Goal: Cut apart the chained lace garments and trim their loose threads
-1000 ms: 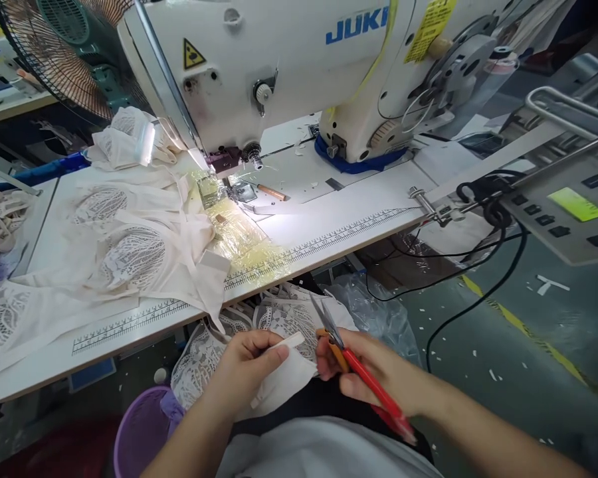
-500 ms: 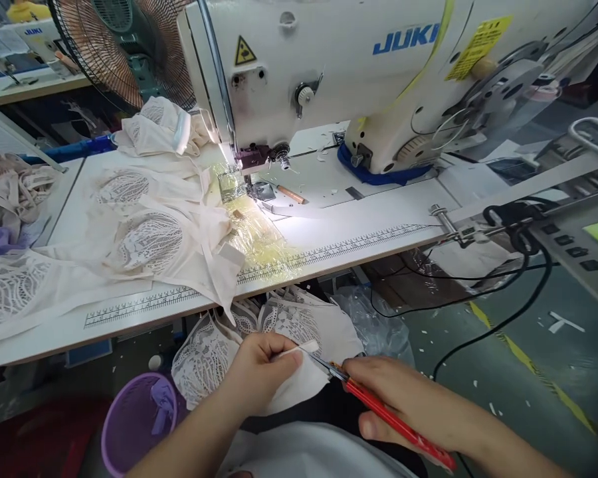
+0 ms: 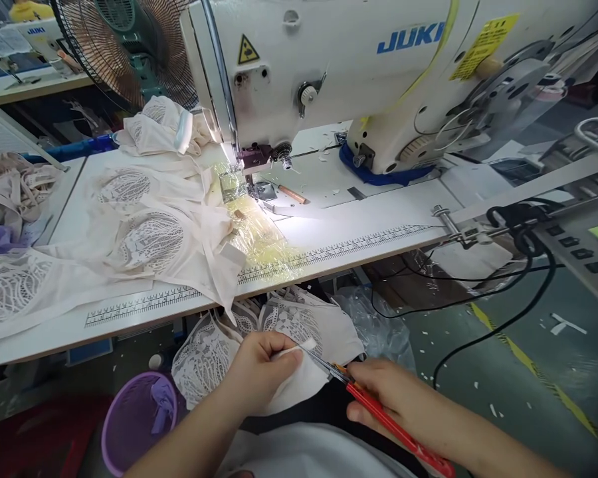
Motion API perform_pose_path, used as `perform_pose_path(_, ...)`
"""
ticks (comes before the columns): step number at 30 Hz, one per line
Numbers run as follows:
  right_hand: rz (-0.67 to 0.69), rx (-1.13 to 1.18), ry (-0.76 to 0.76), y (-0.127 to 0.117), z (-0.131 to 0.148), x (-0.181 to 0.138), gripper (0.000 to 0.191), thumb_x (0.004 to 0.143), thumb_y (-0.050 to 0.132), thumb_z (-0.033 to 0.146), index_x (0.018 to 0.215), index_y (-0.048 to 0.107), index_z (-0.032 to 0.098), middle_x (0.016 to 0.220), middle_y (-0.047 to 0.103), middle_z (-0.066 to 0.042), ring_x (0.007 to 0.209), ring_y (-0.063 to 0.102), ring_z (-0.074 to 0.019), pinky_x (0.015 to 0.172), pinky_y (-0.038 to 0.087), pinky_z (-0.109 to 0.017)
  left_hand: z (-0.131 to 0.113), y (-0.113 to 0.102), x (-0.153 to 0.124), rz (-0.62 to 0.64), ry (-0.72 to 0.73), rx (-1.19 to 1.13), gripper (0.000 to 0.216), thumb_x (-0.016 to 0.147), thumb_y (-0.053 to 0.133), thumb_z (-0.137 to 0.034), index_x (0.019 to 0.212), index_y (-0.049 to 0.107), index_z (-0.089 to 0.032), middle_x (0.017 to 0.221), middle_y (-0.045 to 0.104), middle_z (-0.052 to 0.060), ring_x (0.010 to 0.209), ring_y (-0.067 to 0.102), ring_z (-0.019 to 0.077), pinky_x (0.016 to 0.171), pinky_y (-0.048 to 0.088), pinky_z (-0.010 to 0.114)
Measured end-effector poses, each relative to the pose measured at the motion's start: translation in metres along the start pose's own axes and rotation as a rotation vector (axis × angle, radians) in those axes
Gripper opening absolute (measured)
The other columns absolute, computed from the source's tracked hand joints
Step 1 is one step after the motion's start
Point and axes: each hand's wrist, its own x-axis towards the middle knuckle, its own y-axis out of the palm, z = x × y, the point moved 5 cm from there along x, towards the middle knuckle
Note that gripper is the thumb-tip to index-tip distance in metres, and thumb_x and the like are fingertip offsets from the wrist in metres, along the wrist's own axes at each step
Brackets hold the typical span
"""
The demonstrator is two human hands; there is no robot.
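Note:
A cream lace bra [image 3: 204, 362] lies over my lap below the table edge. My left hand [image 3: 264, 372] pinches the end of its plain fabric wing between thumb and fingers. Red-handled scissors [image 3: 383, 415] are gripped in my right hand [image 3: 379, 392], their handle slanting down to the right. The blades reach to the fabric edge beside my left thumb, touching or very near it; whether they are open I cannot tell. Some of my right fingers are hidden under the handle.
A JUKI sewing machine [image 3: 329, 60] stands on the white table [image 3: 369, 226] with a printed ruler. More lace bras [image 3: 152, 242] lie at the left. A purple bin [image 3: 114, 425] is on the floor at lower left, a fan [image 3: 144, 40] behind. Black cables [image 3: 483, 338] hang at right.
My right hand has shifted slightly left along the scissors' handle, and its thumb has moved. My left hand and the bra stay nearly in place.

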Motion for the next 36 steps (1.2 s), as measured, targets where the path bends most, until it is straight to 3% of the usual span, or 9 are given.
perform_pose_path(6, -0.228, 0.224, -0.064, -0.008, -0.001, 0.004, 0.046, 0.081, 0.048, 0.055, 0.057, 0.028, 0.022, 0.052, 0.029, 0.006, 0.048, 0.028, -0.0103, 0.044, 0.024, -0.024, -0.002, -0.002, -0.001, -0.022, -0.003, 0.004, 0.028, 0.062, 0.066, -0.041, 0.056, 0.059, -0.014, 0.047, 0.043, -0.004, 0.044, 0.031, 0.0072, 0.044, 0.023, 0.022)
perform_pose_path(10, -0.367, 0.466, -0.123, -0.016, 0.010, -0.001, 0.030, 0.077, 0.061, 0.047, 0.075, 0.048, 0.021, 0.068, 0.051, 0.001, 0.059, 0.047, -0.0144, 0.053, 0.041, -0.025, -0.005, -0.002, -0.002, -0.054, 0.000, 0.002, 0.029, 0.061, 0.066, -0.040, 0.055, 0.058, -0.013, 0.047, 0.044, -0.004, 0.046, 0.034, 0.0076, 0.046, 0.025, 0.022)
perform_pose_path(15, -0.413, 0.576, -0.235, -0.013, 0.029, 0.002, 0.014, 0.080, 0.061, 0.030, 0.089, 0.055, 0.021, 0.085, 0.061, -0.005, 0.079, 0.058, -0.0205, 0.073, 0.049, -0.033, -0.007, -0.003, -0.003, -0.057, 0.011, 0.015, 0.028, 0.062, 0.067, -0.040, 0.059, 0.061, -0.013, 0.052, 0.050, -0.002, 0.049, 0.040, 0.0095, 0.048, 0.029, 0.022)
perform_pose_path(24, -0.402, 0.522, -0.141, -0.010, 0.036, 0.016, 0.021, 0.074, 0.064, 0.034, 0.076, 0.048, 0.021, 0.076, 0.056, -0.002, 0.068, 0.053, -0.0174, 0.061, 0.046, -0.029, -0.004, -0.006, -0.002, -0.020, 0.077, 0.061, 0.025, 0.070, 0.063, -0.037, 0.061, 0.062, -0.014, 0.053, 0.053, -0.001, 0.049, 0.043, 0.0102, 0.047, 0.033, 0.022)
perform_pose_path(26, -0.407, 0.478, -0.105, -0.011, 0.040, 0.019, 0.021, 0.075, 0.061, 0.032, 0.070, 0.044, 0.021, 0.068, 0.051, 0.001, 0.060, 0.048, -0.0148, 0.055, 0.042, -0.027, -0.006, -0.007, -0.003, -0.030, 0.164, 0.198, 0.025, 0.077, 0.055, -0.034, 0.068, 0.064, -0.013, 0.062, 0.060, 0.003, 0.057, 0.052, 0.0141, 0.053, 0.041, 0.025)
perform_pose_path(28, -0.436, 0.475, -0.098, -0.014, 0.043, 0.022, 0.021, 0.077, 0.059, 0.030, 0.068, 0.043, 0.021, 0.064, 0.047, 0.003, 0.056, 0.043, -0.0132, 0.052, 0.039, -0.026, -0.014, -0.008, -0.010, -0.102, 0.404, 0.430, 0.025, 0.080, 0.052, -0.030, 0.092, 0.065, -0.012, 0.089, 0.066, 0.011, 0.082, 0.061, 0.0221, 0.071, 0.048, 0.032)
perform_pose_path(30, -0.491, 0.543, -0.118, -0.020, 0.044, 0.023, 0.019, 0.077, 0.060, 0.031, 0.071, 0.045, 0.021, 0.067, 0.048, 0.002, 0.058, 0.044, -0.0138, 0.053, 0.040, -0.027, -0.020, -0.006, -0.023, -0.209, 0.702, 0.714, 0.049, 0.079, 0.057, -0.028, 0.124, 0.048, -0.012, 0.123, 0.055, 0.019, 0.113, 0.051, 0.0300, 0.093, 0.042, 0.044)
perform_pose_path(32, -0.565, 0.647, -0.169, -0.031, 0.043, 0.021, 0.016, 0.078, 0.062, 0.031, 0.075, 0.049, 0.022, 0.074, 0.050, 0.000, 0.065, 0.048, -0.0155, 0.059, 0.043, -0.028, -0.014, -0.006, -0.035, -0.285, 0.865, 0.996, 0.072, 0.076, 0.060, -0.024, 0.139, 0.026, -0.014, 0.139, 0.041, 0.021, 0.128, 0.037, 0.0328, 0.102, 0.032, 0.053)
perform_pose_path(36, -0.585, 0.878, -0.334, -0.050, 0.045, 0.008, 0.011, 0.082, 0.062, 0.033, 0.083, 0.052, 0.028, 0.084, 0.053, 0.000, 0.078, 0.053, -0.0183, 0.069, 0.047, -0.030, 0.013, -0.038, -0.043, -0.478, 0.723, 1.357, 0.069, 0.071, 0.050, -0.007, 0.136, 0.028, -0.012, 0.127, 0.053, 0.021, 0.117, 0.050, 0.0333, 0.097, 0.039, 0.053)
